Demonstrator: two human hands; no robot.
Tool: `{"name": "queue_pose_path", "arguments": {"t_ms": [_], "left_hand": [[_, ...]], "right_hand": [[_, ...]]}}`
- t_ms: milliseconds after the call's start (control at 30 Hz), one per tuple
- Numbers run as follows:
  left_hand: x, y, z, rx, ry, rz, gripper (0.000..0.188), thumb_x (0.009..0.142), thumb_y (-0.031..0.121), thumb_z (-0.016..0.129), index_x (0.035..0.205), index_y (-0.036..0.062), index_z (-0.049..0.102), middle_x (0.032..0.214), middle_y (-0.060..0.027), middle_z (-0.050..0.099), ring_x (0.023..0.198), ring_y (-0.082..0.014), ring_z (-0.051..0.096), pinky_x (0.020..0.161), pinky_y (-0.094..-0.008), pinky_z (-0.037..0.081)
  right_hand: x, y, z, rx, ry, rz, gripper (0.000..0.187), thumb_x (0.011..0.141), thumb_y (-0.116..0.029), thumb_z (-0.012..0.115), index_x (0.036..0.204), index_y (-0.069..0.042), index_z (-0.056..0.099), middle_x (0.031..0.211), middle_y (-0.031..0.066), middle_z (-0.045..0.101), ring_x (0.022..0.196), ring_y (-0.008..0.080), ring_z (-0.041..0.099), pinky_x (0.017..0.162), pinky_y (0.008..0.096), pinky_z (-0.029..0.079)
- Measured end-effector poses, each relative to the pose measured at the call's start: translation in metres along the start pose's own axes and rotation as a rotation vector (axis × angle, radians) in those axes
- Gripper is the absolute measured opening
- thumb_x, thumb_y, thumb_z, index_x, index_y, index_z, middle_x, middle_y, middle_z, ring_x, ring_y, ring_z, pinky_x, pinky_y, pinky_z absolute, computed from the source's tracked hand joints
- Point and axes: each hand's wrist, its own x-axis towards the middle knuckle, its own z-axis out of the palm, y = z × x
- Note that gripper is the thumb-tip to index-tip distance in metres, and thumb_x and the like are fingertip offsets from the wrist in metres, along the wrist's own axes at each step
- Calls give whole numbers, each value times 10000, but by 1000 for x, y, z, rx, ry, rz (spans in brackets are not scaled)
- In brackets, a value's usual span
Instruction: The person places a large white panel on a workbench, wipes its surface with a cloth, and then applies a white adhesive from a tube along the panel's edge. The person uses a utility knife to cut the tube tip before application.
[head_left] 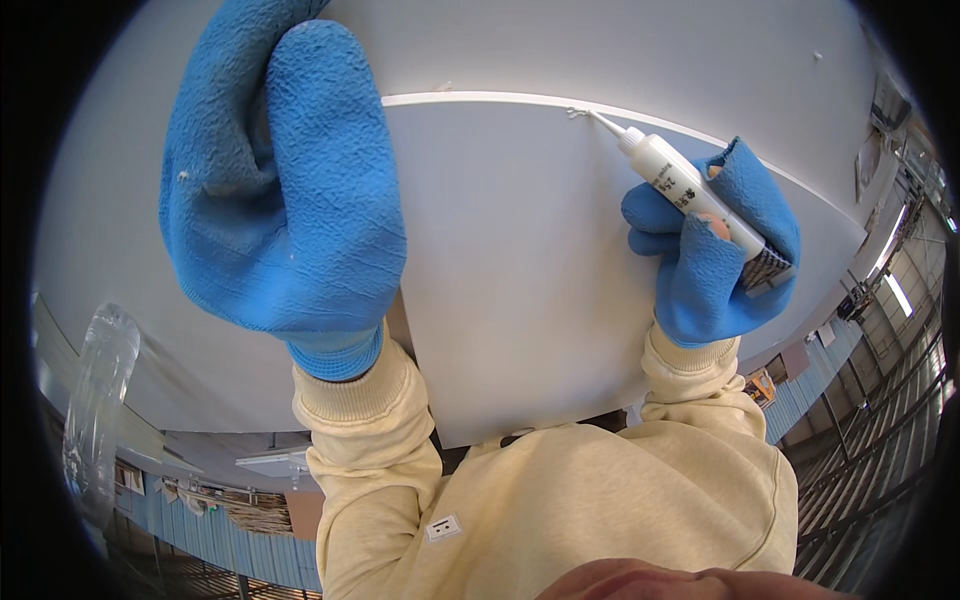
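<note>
My right hand (715, 250), in a blue work glove with bare fingertips poking through holes, is wrapped around a white glue bottle (665, 170). Its tapered nozzle points up and left. The tip reaches the white raised edge strip (490, 98) of a pale panel (520, 270), beside a small squiggly bit (577, 112). Close to the camera, my left hand (290, 180) is raised in a matching glove. Its thumb and fingers curl toward each other, but the fingertips run off the top edge, hiding whatever they may hold.
A wide pale surface (620, 50) extends beyond the strip. At the left stands a clear, glossy curved piece (100, 400). Blue corrugated sheeting (240, 545) and metal roof framing (890, 400) show around the rim. A small orange item (760, 388) lies at the right.
</note>
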Motion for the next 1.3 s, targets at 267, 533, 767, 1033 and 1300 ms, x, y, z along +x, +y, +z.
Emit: {"name": "queue_pose_path", "arguments": {"t_ms": [267,533,767,1033,1300], "left_hand": [[3,4,1,44,7,-34,287,1031,162,588,1249,14,702,1225,-165,734,1149,-288,702,1043,-390,540],[7,34,5,222,-36,-64,281,1006,37,533,1230,-49,678,1195,-193,731,1134,-267,689,1049,-363,511],[0,-3,-3,-59,2,-35,291,1044,227,622,1258,55,718,1237,-148,738,1148,-297,713,1032,-400,561],[1,1,-2,-41,5,-32,277,1047,197,613,1260,52,716,1234,-145,740,1147,-288,713,1031,-391,562],[4,20,7,130,2,41,275,1010,31,539,1233,-52,675,1197,-200,730,1138,-271,691,1051,-360,512]], "right_hand": [[7,5,-3,41,-122,-99,471,958,-352,750,1266,-16,630,960,181,724,726,290,754,563,354,652],[11,9,-10,5,-240,-163,448,965,-274,744,1293,0,608,1017,179,707,814,291,760,652,364,655],[9,12,-9,138,-229,-169,428,942,-167,771,1297,7,608,1034,181,711,908,281,770,730,354,645],[6,7,-11,-30,-179,-130,479,963,-342,745,1282,-7,618,993,172,712,776,292,758,602,360,658],[6,9,-11,-85,-171,-169,463,973,-332,734,1282,-7,619,989,174,714,769,287,755,587,348,647]]}}
